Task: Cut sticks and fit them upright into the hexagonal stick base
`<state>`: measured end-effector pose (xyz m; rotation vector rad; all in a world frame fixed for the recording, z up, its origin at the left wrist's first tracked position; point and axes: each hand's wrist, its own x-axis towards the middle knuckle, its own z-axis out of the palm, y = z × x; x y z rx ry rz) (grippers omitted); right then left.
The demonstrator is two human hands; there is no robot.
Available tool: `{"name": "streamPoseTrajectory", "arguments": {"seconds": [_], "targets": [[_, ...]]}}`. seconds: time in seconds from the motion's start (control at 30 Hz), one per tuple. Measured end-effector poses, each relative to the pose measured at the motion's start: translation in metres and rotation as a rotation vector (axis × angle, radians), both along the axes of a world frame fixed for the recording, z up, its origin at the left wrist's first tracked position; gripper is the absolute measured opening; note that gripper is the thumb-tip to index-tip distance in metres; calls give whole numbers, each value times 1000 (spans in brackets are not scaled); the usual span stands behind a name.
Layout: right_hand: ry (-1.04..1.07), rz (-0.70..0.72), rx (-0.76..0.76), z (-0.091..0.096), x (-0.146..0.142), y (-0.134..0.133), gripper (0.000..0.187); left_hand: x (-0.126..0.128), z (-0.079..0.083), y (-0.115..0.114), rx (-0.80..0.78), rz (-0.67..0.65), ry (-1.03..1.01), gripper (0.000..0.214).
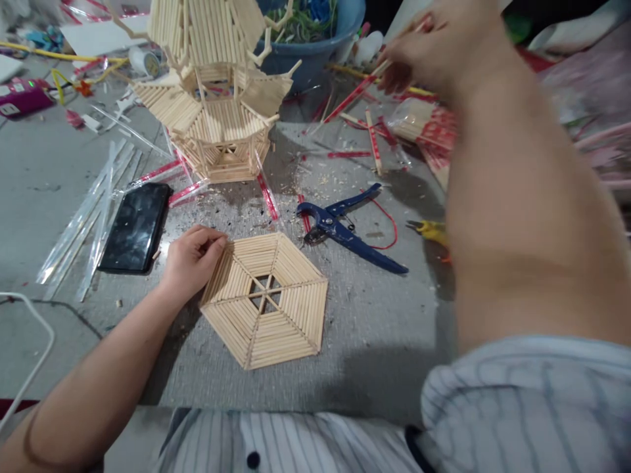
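A flat hexagon panel of pale wooden sticks lies on the grey floor in front of me. My left hand rests at its upper left edge, fingers curled against the rim. My right hand reaches far to the upper right, fingers pinched on a red-wrapped chopstick near a pack of chopsticks. A tiered pagoda model of the same sticks stands behind the panel.
Blue-handled cutters lie right of the panel, a black phone to its left beside clear wrappers. A blue basin stands at the back. Yellow pliers and a white cable lie at the sides.
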<state>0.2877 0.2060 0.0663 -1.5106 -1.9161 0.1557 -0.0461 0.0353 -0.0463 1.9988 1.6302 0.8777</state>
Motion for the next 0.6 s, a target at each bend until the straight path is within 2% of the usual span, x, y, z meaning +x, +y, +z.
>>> {"name": "streamPoseTrajectory", "arguments": {"seconds": [0.1, 0.17, 0.23, 0.27, 0.43, 0.53, 0.6], "targets": [[76, -47, 103, 3, 4, -7, 45, -1, -1, 1, 2, 1, 18, 21], [-63, -138, 90, -6, 6, 4, 44, -1, -2, 1, 3, 0, 21, 21], [-268, -222, -8, -21, 7, 23, 42, -2, -2, 1, 4, 1, 21, 21], [-286, -233, -29, -29, 7, 32, 41, -2, -2, 1, 4, 2, 22, 21], [-344, -168, -146, -62, -2, 60, 39, -2, -2, 2, -4, 7, 26, 20], [-405, -158, -212, -68, -5, 58, 39, -1, -1, 2, -15, 8, 18, 20], [-473, -163, -225, -66, -5, 47, 39, -1, -1, 2, -18, 3, 18, 21]]}}
